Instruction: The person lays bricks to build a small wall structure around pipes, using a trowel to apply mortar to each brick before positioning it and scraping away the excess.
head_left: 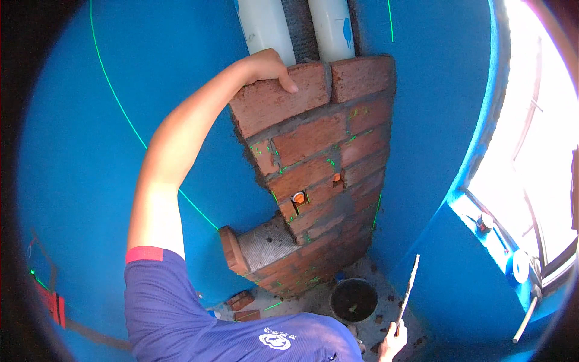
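Observation:
My left hand (271, 69) grips the left brick (283, 105) of the top course, fingers over its upper edge and thumb on its face. A second top brick (362, 78) lies to its right, with a joint between them. Both cap a column of bricks and grey mortar (307, 139), holding two small orange fittings (298, 198) in openings. Two white vertical pipes (265, 27) rise just behind the top course. My right hand (392, 344), low at right, holds a long thin tool (410, 286), apparently a trowel seen edge-on, away from the bricks.
Blue walls (84, 181) with green lines surround the column. A low brick ledge (235, 250) with a grey ribbed top (265, 241) juts left. A dark bucket (353, 298) and loose bricks (241, 298) sit on the floor. A bright window (518, 120) with fittings is at right.

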`<action>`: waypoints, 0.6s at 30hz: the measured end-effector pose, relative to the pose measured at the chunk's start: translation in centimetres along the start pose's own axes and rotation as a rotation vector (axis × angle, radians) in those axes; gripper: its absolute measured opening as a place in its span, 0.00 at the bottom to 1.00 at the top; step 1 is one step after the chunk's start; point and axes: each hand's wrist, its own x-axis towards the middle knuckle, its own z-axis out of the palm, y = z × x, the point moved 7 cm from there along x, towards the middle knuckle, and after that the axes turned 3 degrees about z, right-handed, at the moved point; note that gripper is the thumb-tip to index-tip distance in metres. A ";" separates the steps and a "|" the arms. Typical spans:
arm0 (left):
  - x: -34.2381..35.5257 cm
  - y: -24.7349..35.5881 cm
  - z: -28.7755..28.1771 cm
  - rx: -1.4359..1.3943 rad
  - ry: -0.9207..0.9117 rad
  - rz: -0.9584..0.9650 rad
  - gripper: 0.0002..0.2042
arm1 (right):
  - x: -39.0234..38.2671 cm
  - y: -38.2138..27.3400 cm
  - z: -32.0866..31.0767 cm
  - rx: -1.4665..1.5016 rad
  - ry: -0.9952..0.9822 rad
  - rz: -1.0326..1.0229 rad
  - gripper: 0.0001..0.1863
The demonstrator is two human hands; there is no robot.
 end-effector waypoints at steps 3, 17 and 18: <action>0.4 -1.0 0.3 -0.041 -0.039 0.025 0.28 | -1.6 -0.2 1.3 0.028 0.003 0.026 0.13; 1.2 -1.1 1.0 0.117 -0.008 0.219 0.35 | -9.9 -6.8 7.3 0.109 -0.074 0.174 0.19; 1.2 -1.0 0.9 0.098 -0.005 0.225 0.35 | -10.2 -7.2 7.5 0.111 -0.081 0.167 0.19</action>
